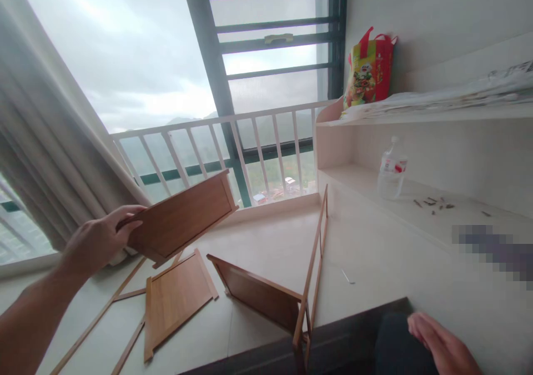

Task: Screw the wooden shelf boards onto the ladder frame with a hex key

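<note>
My left hand (110,233) is closed on one end of a brown wooden panel (187,214), which it holds tilted above the floor. Beneath it a second wooden panel (179,297) lies flat, overlapping a thin wooden frame (104,308). To the right, another wooden panel (262,294) stands on edge, meeting an upright wooden frame (314,264) at its near end. At the lower right, beside a dark-clothed leg (400,344), my right hand (441,341) has its fingers curled together; whatever they may hold is hidden.
A thin bent metal key (347,276) lies right of the upright frame. Several small hardware pieces (435,203) and a clear plastic bottle (392,169) sit on the ledge. Above, a shelf (437,118) carries a colourful bag (368,75). White railing (208,125) and a curtain (62,108) border the window.
</note>
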The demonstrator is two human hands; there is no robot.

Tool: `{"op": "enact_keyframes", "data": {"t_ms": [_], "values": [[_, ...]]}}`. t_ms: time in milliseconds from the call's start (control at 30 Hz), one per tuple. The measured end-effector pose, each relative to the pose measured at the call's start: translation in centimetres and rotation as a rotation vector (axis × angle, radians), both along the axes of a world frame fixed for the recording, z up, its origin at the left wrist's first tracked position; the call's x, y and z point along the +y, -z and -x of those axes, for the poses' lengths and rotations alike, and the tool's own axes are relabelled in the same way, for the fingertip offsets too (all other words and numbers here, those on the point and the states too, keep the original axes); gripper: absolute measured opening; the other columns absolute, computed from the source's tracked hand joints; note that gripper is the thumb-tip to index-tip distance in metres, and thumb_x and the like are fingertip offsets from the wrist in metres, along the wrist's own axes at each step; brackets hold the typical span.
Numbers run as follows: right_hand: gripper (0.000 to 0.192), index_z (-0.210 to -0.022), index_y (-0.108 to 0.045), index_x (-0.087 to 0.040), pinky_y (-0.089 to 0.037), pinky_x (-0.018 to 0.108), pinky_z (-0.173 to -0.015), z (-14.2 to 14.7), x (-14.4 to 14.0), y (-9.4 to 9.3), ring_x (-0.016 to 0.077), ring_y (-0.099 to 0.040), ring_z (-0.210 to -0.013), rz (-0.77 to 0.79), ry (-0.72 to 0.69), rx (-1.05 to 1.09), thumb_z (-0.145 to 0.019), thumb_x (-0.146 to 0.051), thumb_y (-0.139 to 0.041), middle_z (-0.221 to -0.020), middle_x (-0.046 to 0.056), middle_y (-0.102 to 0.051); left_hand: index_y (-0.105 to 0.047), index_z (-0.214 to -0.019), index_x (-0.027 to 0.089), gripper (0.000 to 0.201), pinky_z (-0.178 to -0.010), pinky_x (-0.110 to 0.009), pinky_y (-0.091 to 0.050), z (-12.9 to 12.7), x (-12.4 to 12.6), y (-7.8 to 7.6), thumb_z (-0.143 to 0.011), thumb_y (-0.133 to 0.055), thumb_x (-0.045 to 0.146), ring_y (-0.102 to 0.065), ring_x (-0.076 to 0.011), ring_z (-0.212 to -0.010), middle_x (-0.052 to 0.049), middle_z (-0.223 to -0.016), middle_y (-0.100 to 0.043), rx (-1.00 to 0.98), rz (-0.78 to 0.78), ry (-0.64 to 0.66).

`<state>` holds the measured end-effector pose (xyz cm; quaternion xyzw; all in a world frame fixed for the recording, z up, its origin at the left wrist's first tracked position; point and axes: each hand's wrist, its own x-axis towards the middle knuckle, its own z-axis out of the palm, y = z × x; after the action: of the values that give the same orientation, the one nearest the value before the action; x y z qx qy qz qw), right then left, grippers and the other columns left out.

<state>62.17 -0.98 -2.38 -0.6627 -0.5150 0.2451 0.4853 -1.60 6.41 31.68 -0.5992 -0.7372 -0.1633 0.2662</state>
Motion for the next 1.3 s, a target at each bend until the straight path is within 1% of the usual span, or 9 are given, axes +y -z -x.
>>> {"op": "enact_keyframes", "data": {"t_ms": [67, 167, 367, 533, 633, 800, 1033, 1133, 1300], "values": [[0.052, -0.065, -0.053, -0.027, -0.051, 0.037, -0.069, 1.5, 2.6, -1.6, 0.0239, -0.06, -0.069, -0.094, -0.1, 0.038, -0.09, -0.071, -0.04, -0.068, 0.004, -0.058, -0.06, -0.131, 0.029, 0.046, -0.085, -0.03, -0.049, -3.2, 2.4, -1.4, -0.096, -0.036, 0.046, -0.072, -0.0236, -0.096, -0.002, -0.106, -0.077, 0.149, 0.096, 0.081], [0.051, -0.065, -0.049, -0.023, -0.044, 0.032, -0.066, 3.9, 6.1, -4.3, 0.0197, -0.053, -0.065, -0.104, -0.219, 0.033, -0.091, -0.067, -0.04, -0.065, 0.001, -0.052, -0.063, -0.131, 0.032, 0.043, -0.082, -0.033, -0.047, -7.7, 5.7, -1.6, -0.099, -0.036, 0.04, -0.071, -0.0271, -0.101, -0.003, -0.12, -0.074, 0.314, 0.237, 0.186], [0.045, -0.066, -0.053, -0.021, -0.036, 0.03, -0.063, 5.4, 11.6, -5.8, 0.0173, -0.049, -0.064, 0.0, -0.333, -0.082, -0.088, -0.059, -0.042, -0.062, -0.001, -0.051, -0.069, -0.11, 0.027, 0.032, -0.081, -0.034, -0.043, -13.6, 11.9, 1.3, -0.096, -0.041, 0.03, -0.072, -0.0267, -0.089, -0.006, -0.098, -0.078, 0.368, 0.38, 0.433], [0.036, -0.067, -0.053, -0.021, -0.038, 0.03, -0.064, 4.4, 15.6, -4.9, 0.0176, -0.052, -0.064, -0.01, -0.277, -0.053, -0.082, -0.054, -0.049, -0.062, -0.001, -0.055, -0.069, -0.107, 0.031, 0.028, -0.084, -0.031, -0.044, -14.6, 17.3, 5.4, -0.09, -0.047, 0.029, -0.071, -0.0245, -0.096, -0.001, -0.101, -0.077, 0.163, 0.41, 0.442], [0.033, -0.078, -0.058, -0.021, -0.046, 0.032, -0.071, 4.2, 18.1, -3.9, 0.0191, -0.059, -0.07, -0.043, -0.206, 0.049, -0.077, -0.053, -0.056, -0.078, 0.003, -0.065, -0.069, -0.107, 0.032, 0.028, -0.085, -0.032, -0.045, -14.6, 20.1, 7.8, -0.087, -0.049, 0.029, -0.071, -0.0249, -0.096, 0.0, -0.103, -0.077, 0.071, 0.409, 0.464], [0.057, -0.112, -0.055, -0.017, -0.051, 0.039, -0.087, 6.2, 22.3, -1.9, 0.0239, -0.063, -0.092, -0.029, -0.12, 0.209, -0.068, -0.053, -0.064, -0.112, 0.013, -0.065, -0.069, -0.1, 0.032, 0.025, -0.084, -0.031, -0.046, -14.6, 23.4, 10.9, -0.082, -0.052, 0.028, -0.071, -0.0237, -0.094, 0.002, -0.099, -0.078, -0.056, 0.436, 0.489], [0.079, -0.137, -0.048, -0.018, -0.037, 0.046, -0.112, 8.9, 25.7, -1.7, 0.0302, -0.049, -0.135, -0.046, -0.257, 0.209, -0.068, -0.046, -0.074, -0.141, 0.017, -0.055, -0.067, -0.1, 0.027, 0.026, -0.088, -0.029, -0.047, -15.7, 26.4, 13.5, -0.082, -0.048, 0.032, -0.066, -0.0211, -0.095, 0.0, -0.096, -0.074, -0.125, 0.497, 0.572], [0.058, -0.122, -0.061, -0.017, -0.041, 0.044, -0.108, 9.3, 26.8, -2.5, 0.0301, -0.056, -0.126, -0.047, -0.348, 0.238, -0.071, -0.044, -0.073, -0.13, 0.014, -0.064, -0.066, -0.097, 0.024, 0.025, -0.091, -0.029, -0.047, -16.8, 27.5, 14.5, -0.084, -0.046, 0.032, -0.065, -0.0201, -0.095, -0.002, -0.097, -0.073, -0.172, 0.51, 0.695], [0.027, -0.088, -0.071, -0.017, -0.05, 0.034, -0.081, 10.7, 27.9, -3.2, 0.024, -0.065, -0.085, -0.073, -0.412, 0.238, -0.072, -0.039, -0.072, -0.082, 0.004, -0.07, -0.065, -0.094, 0.022, 0.025, -0.092, -0.032, -0.047, -18.6, 29.1, 16.7, -0.087, -0.047, 0.037, -0.065, -0.0219, -0.097, -0.005, -0.1, -0.073, -0.261, 0.559, 0.76]]}}
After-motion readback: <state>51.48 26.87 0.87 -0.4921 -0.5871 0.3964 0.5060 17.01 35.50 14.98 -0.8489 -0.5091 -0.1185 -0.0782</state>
